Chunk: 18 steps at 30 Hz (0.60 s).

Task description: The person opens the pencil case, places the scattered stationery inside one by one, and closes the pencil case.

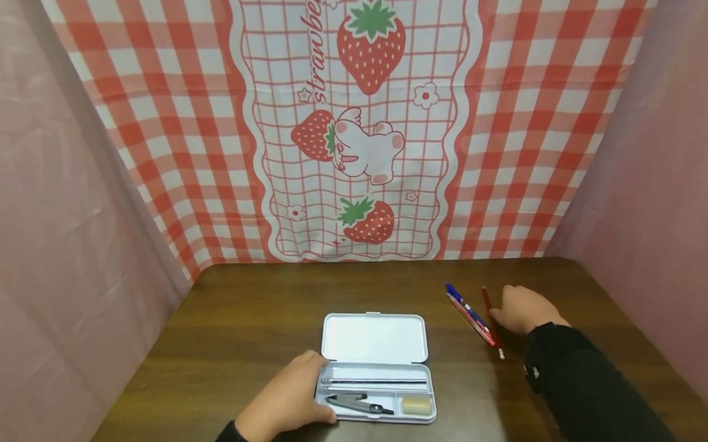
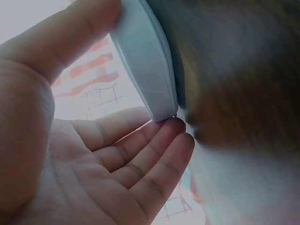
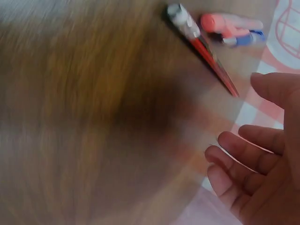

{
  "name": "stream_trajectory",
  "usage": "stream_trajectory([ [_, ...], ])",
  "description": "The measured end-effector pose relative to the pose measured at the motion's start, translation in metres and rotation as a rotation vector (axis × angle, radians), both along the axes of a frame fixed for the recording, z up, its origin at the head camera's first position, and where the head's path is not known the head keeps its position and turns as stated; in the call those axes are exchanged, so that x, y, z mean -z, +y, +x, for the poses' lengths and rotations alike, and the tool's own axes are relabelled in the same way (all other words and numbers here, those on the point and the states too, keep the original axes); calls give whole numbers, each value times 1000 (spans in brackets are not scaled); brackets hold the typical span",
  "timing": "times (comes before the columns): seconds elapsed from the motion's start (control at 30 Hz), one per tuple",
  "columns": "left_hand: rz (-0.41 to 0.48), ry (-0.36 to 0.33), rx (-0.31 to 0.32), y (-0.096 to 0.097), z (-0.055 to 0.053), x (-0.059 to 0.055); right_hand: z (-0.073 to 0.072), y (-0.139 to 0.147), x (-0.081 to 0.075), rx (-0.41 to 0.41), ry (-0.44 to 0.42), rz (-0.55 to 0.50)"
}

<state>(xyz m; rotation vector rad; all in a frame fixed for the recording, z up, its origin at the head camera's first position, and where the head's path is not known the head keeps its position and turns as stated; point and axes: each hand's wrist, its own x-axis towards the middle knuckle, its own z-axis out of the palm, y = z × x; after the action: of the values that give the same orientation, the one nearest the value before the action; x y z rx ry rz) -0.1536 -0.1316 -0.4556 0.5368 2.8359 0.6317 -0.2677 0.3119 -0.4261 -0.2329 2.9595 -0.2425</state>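
So, my open pencil case (image 1: 378,371) already holds grey pencil (image 1: 383,381), compass (image 1: 357,405), eraser (image 1: 416,406); red pencil (image 3: 208,55), blue pen (image 1: 467,309), pink pen (image 1: 469,320) still out on bench (image 1: 257,309). Left hand (image 1: 286,394) grips case's left end; right hand (image 1: 526,309), fingers loosely parted, empty, beside red pencil.

Before you on the table (image 1: 240,308) sits the pencil case (image 1: 378,371), its lid (image 1: 375,337) behind. One pencil (image 1: 377,381) lies in the rear compartment; in front, the compass (image 1: 359,404) is left of the block (image 1: 416,406). To the case's right lie two pens (image 1: 467,307), then a loose pencil (image 1: 497,335), left of your right hand (image 1: 526,309).
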Motion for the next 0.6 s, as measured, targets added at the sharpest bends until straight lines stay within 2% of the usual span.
stream_trajectory([
  [0.23, -8, 1, -9, -3, 0, 1, -5, -10, 12, 84, -39, -82],
  [0.43, -13, 19, -13, -3, 0, -1, -5, -14, 16, 98, 17, -114],
  [0.6, -12, 20, -14, -4, 0, -2, -4, -13, 17, 128, -16, -114],
])
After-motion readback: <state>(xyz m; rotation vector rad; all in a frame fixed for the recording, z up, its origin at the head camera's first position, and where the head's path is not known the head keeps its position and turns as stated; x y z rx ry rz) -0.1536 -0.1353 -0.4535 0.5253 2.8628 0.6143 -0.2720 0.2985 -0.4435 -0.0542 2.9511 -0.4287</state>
